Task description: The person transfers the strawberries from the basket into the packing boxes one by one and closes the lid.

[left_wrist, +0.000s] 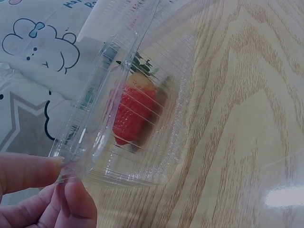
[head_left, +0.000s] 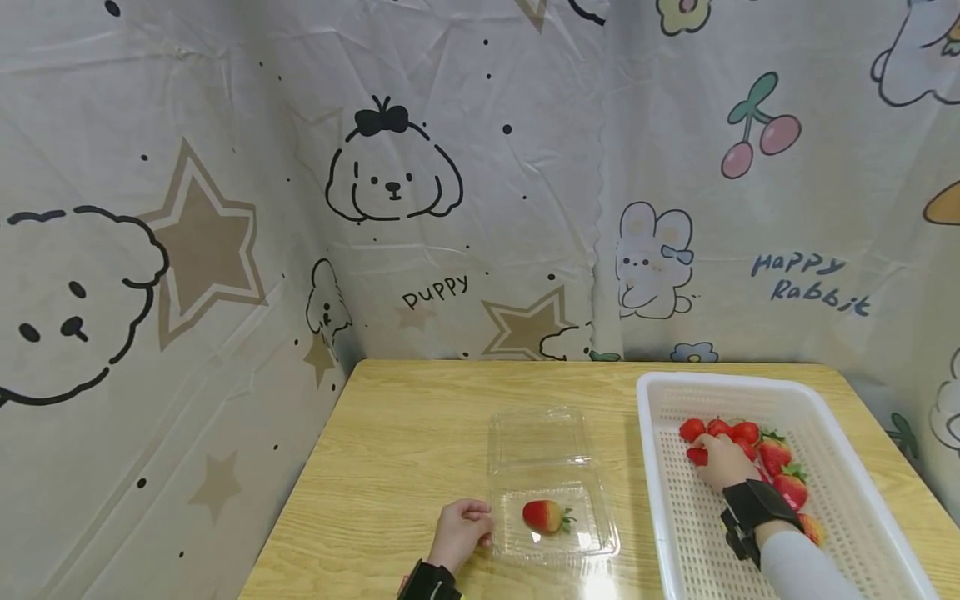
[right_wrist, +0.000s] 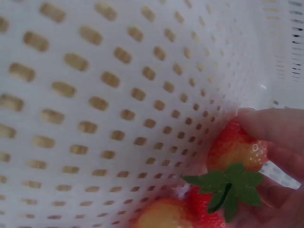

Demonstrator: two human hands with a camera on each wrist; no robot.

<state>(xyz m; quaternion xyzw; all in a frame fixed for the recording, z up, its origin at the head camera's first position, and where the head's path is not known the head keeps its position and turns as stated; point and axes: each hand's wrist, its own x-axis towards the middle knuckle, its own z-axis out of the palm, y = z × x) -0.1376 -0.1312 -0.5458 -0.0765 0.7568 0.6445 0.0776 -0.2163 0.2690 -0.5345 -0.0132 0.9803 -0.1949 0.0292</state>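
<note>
A clear plastic clamshell box (head_left: 600,533) lies open on the table with one red and yellow strawberry (head_left: 542,517) in its base, green leaves to the right. My left hand (head_left: 459,533) pinches the left edge of the box between thumb and fingers, as the left wrist view shows close up. Over at the right, my right hand (head_left: 723,465) reaches into a white basket (head_left: 651,467) among several strawberries (head_left: 774,455). In the right wrist view, thumb and fingers grip one strawberry (right_wrist: 236,148) with its leaves toward the camera. Other strawberries (right_wrist: 166,214) lie right beneath it.
The wooden table (head_left: 420,417) carries the box at its middle and the basket at its right side. High basket walls surround the right hand. A printed cloth (head_left: 480,183) hangs behind the table and along its left side.
</note>
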